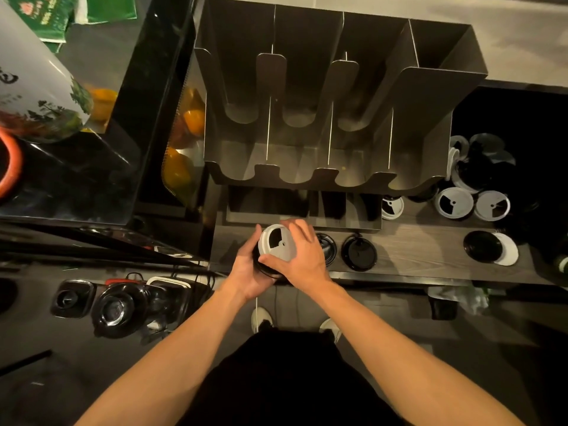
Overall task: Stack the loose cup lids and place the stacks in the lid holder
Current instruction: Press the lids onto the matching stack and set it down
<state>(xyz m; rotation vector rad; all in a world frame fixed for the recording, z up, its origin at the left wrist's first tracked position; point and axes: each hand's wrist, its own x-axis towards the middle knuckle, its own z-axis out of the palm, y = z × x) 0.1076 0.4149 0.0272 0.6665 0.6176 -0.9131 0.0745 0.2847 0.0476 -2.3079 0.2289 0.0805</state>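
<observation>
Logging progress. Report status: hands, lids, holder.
Left hand and right hand both gripping lid stack. Lid holder slots empty. Loose lids remain on counter.

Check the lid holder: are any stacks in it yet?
Empty. All the slots of the lid holder show bare metal; lids still lie loose on the counter.

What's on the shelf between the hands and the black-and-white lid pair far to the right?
In the head view, two black lids lie between the hands and that pair; the rest is bare shelf.
</observation>
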